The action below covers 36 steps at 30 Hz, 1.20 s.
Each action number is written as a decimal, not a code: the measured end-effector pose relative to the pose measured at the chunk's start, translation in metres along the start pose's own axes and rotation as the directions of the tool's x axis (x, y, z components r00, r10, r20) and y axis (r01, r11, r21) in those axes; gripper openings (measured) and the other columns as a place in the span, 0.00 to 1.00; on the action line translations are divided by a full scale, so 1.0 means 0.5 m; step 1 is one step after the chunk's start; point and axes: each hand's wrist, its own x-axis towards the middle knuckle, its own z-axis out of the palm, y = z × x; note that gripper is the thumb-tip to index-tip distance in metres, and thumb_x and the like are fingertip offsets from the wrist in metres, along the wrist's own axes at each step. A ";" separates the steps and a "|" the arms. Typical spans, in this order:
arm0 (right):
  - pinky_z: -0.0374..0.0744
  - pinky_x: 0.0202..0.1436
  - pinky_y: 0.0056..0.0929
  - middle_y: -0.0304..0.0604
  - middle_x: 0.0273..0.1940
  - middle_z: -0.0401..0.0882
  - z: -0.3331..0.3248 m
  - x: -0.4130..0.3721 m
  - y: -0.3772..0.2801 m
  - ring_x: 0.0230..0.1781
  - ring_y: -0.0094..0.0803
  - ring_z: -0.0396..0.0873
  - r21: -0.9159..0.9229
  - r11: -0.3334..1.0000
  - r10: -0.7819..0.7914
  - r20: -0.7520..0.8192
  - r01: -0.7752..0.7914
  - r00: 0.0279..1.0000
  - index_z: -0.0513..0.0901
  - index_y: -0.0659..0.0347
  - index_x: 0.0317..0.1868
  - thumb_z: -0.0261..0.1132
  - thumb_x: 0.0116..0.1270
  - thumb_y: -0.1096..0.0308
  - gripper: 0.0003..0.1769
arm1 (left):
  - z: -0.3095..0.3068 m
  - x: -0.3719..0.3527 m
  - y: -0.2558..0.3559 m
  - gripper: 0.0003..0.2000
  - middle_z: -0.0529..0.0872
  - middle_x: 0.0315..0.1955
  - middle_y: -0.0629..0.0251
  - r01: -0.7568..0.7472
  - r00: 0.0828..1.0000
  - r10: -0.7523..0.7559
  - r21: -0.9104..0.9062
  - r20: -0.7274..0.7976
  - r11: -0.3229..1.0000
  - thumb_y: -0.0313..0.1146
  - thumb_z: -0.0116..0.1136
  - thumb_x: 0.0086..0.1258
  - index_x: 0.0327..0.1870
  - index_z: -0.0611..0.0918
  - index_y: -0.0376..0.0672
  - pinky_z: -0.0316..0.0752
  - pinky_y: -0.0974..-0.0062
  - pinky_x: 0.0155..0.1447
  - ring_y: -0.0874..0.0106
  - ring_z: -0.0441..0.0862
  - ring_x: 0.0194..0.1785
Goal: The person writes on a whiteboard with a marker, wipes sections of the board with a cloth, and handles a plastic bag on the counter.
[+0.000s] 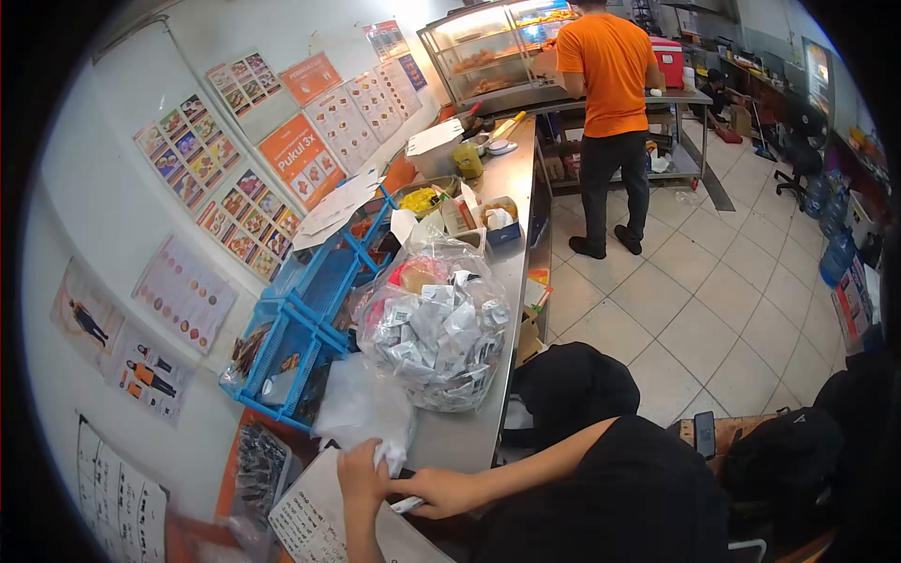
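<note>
My left hand (360, 471) is closed at the near edge of a clear plastic bag (368, 413), its fingertips gathering the film. Against it is my right hand (443, 492), fingers curled, its index finger reaching toward the left hand. A small white object (407, 504) pokes out below the right fingers; I cannot tell its kind. Under both hands lies a white board or sheet with handwriting (312, 511). Just beyond the plastic bag, a large clear bag (434, 328) bulges with many small white printed sachets.
Blue plastic baskets (282, 361) line the wall side of the steel counter (460, 441). Farther along are a navy box (503, 233), a green-yellow jar (467, 159) and a white container (435, 150). A person in an orange shirt (608, 75) stands by the glass food display (488, 52).
</note>
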 end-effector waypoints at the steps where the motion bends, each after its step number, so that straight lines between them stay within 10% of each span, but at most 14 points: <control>1: 0.73 0.35 0.45 0.53 0.26 0.77 0.000 -0.014 0.015 0.30 0.52 0.78 -0.017 0.996 0.086 0.054 -0.086 0.995 0.70 0.57 0.58 0.62 0.57 0.72 0.25 | 0.015 -0.029 0.007 0.13 0.84 0.36 0.52 0.123 0.992 -0.124 -0.112 -0.002 0.986 0.26 0.59 0.54 0.41 0.81 0.36 0.71 0.61 0.48 0.54 0.80 0.41; 5: 0.74 0.36 0.43 0.53 0.31 0.80 0.018 -0.075 0.076 0.33 0.50 0.79 -0.123 0.966 0.231 0.015 -0.227 0.973 0.78 0.62 0.42 0.62 0.59 0.69 0.11 | 0.103 -0.137 0.021 0.09 0.84 0.32 0.51 0.386 0.906 -0.421 -0.489 0.044 0.782 0.25 0.57 0.57 0.38 0.80 0.34 0.73 0.66 0.47 0.58 0.82 0.39; 11: 0.73 0.35 0.41 0.54 0.30 0.78 0.030 -0.065 0.095 0.30 0.50 0.77 0.061 0.958 0.281 0.018 -0.281 0.960 0.78 0.65 0.36 0.57 0.67 0.60 0.14 | 0.210 -0.245 0.088 0.05 0.81 0.28 0.63 0.523 0.751 -0.639 -0.740 0.166 0.422 0.26 0.56 0.61 0.34 0.79 0.34 0.72 0.73 0.42 0.72 0.77 0.34; 13: 0.73 0.37 0.42 0.55 0.31 0.77 0.043 -0.049 0.094 0.32 0.51 0.77 0.050 0.958 0.285 -0.052 -0.283 0.957 0.77 0.67 0.34 0.58 0.67 0.60 0.15 | 0.202 -0.253 0.115 0.06 0.80 0.31 0.66 0.476 0.654 -0.713 -0.870 0.252 0.129 0.24 0.56 0.61 0.37 0.79 0.34 0.72 0.78 0.44 0.76 0.76 0.36; 24: 0.73 0.41 0.39 0.53 0.36 0.74 0.069 -0.063 0.119 0.38 0.49 0.76 0.029 0.975 0.222 -0.153 -0.220 0.963 0.74 0.66 0.38 0.61 0.65 0.62 0.14 | 0.197 -0.308 0.048 0.01 0.76 0.32 0.67 0.330 0.675 -0.737 -0.909 0.040 0.253 0.25 0.53 0.68 0.36 0.74 0.39 0.70 0.78 0.44 0.77 0.74 0.37; 26: 0.73 0.40 0.41 0.54 0.35 0.76 0.062 -0.067 0.104 0.38 0.50 0.77 0.078 0.958 0.280 -0.021 -0.278 0.960 0.74 0.65 0.39 0.63 0.62 0.62 0.14 | 0.191 -0.296 0.063 0.01 0.76 0.32 0.68 0.285 0.692 -0.688 -0.958 0.218 -0.017 0.25 0.52 0.68 0.37 0.74 0.40 0.70 0.80 0.42 0.78 0.74 0.36; 31: 0.74 0.37 0.42 0.54 0.29 0.78 0.067 -0.070 0.115 0.33 0.51 0.78 0.019 0.964 0.265 0.026 -0.265 0.964 0.73 0.64 0.38 0.64 0.61 0.63 0.13 | 0.203 -0.277 0.092 0.01 0.78 0.34 0.66 0.325 0.663 -0.720 -0.945 0.205 0.031 0.25 0.50 0.70 0.39 0.74 0.41 0.72 0.80 0.42 0.78 0.76 0.36; 36: 0.74 0.35 0.41 0.53 0.28 0.78 0.058 -0.069 0.100 0.32 0.50 0.79 0.007 0.967 0.256 0.010 -0.256 0.967 0.73 0.64 0.37 0.64 0.60 0.65 0.12 | 0.177 -0.263 0.115 0.10 0.79 0.33 0.63 0.180 0.686 -0.680 -0.966 0.259 -0.187 0.36 0.47 0.74 0.40 0.76 0.38 0.75 0.73 0.45 0.72 0.78 0.39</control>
